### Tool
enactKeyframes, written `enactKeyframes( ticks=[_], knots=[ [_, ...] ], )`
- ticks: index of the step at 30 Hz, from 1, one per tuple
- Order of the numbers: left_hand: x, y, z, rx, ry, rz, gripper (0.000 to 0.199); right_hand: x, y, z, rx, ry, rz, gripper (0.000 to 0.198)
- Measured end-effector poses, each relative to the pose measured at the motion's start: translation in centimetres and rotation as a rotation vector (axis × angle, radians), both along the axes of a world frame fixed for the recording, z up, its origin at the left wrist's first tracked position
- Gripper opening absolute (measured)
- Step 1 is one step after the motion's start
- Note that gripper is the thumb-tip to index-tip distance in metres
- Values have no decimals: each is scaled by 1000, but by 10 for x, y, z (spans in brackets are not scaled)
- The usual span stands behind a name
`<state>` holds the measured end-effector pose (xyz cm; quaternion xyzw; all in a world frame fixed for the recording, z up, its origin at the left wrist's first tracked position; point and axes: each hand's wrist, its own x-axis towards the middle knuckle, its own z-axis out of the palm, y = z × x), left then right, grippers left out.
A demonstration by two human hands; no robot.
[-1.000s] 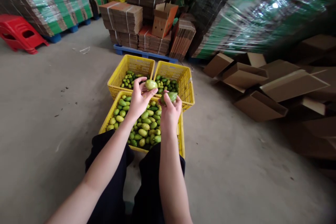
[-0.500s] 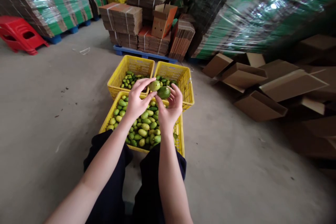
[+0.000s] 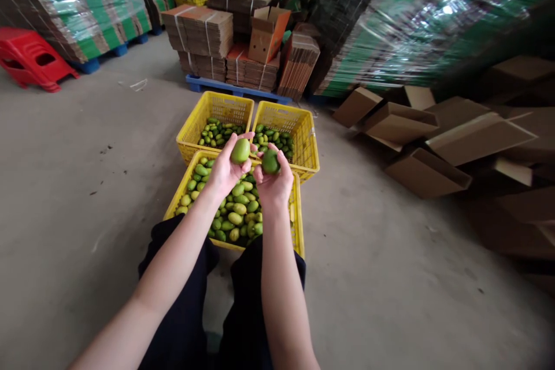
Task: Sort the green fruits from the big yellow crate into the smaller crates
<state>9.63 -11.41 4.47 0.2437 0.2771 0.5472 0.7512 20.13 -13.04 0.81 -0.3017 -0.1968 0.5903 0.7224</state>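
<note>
My left hand (image 3: 228, 170) holds a light green oval fruit (image 3: 240, 151), cradled in its curled fingers. Close beside it, my right hand (image 3: 275, 180) grips a darker green fruit (image 3: 271, 162) between thumb and fingers. Both hands are raised over the far edge of the near yellow crate (image 3: 176, 196), which is filled with green and yellowish oval fruits (image 3: 236, 218). Behind it stand two more yellow crates, a left one (image 3: 186, 137) and a right one (image 3: 309, 141). Each has smaller-looking, mostly dark green fruits in its bottom. The exact kind of fruit is unclear.
Bundles of flat cardboard (image 3: 203, 32) sit on a blue pallet (image 3: 236, 90) beyond the crates. Open cardboard boxes (image 3: 403, 124) lie heaped at the right. A red stool (image 3: 34, 58) stands at the left, near wrapped green stacks (image 3: 91, 6).
The two fruits, close together before, have moved a little apart. My left hand has turned palm up and shifted slightly left and down; my right hand has turned and lowered slightly with its fruit.
</note>
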Motion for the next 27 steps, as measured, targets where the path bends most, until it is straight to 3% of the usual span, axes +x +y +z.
enactKeyframes(
  ticks=[5,10,13,16,22,27],
  knots=[
    [2,-5,-3,-137,-163,29,38,5,-1,1,44,192,89,19],
    [3,1,-17,-267,-436,139,35,-6,8,-2,122,395,-33,16],
    [12,4,-24,-264,-482,270,27,-16,17,-10,110,436,-94,19],
    [19,4,-28,-209,-514,295,34,-21,24,-22,70,474,-133,22],
    [21,2,-37,-71,-304,315,49,-18,24,-32,23,514,-147,27],
    [28,5,-41,-73,-145,327,51,-17,21,-28,-4,499,-179,25]
  ],
)
